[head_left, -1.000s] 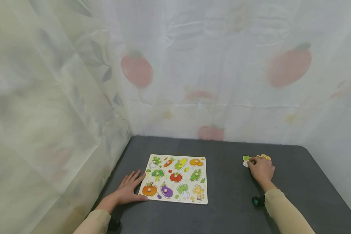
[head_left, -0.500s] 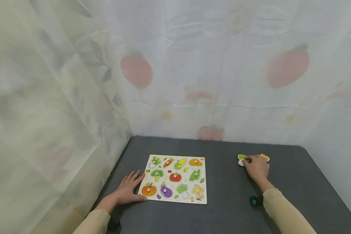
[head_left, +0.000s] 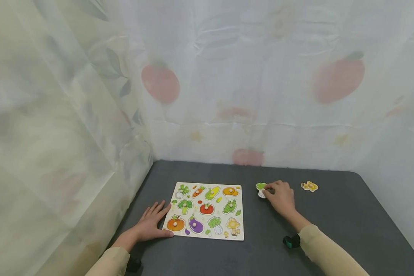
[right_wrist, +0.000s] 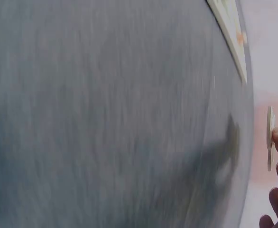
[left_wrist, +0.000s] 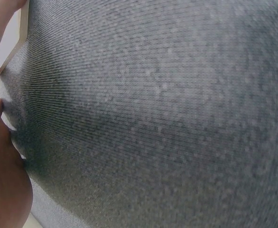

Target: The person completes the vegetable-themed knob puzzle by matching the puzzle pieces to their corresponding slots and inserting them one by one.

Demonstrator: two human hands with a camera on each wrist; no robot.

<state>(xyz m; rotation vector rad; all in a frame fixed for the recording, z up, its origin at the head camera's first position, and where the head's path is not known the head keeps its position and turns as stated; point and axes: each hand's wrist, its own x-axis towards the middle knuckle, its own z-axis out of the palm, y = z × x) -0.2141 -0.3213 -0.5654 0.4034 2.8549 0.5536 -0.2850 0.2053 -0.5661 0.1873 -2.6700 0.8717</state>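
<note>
My right hand [head_left: 281, 197] pinches a bok choy puzzle piece [head_left: 261, 186], green at the top and white below. In the right wrist view the piece [right_wrist: 270, 137] appears edge-on at the fingertips, lifted off the table. To its left lies a pale vegetable puzzle board [head_left: 207, 238], with knobbed pieces such as a tomato, pumpkin and eggplant in it. The bok choy and mushroom places along its front row show no knobs. My left hand [head_left: 150, 224] rests at the board's left edge with fingers spread and the thumb on the near left corner.
A yellow mushroom puzzle piece [head_left: 310, 186] lies on the dark grey table [head_left: 272, 253], to the right of my right hand. Pale patterned curtains [head_left: 207, 142] hang behind the table and along its left side.
My right hand has moved left toward the board, carrying the bok choy piece away from the mushroom piece, which now shows fully. The left hand stays in place.
</note>
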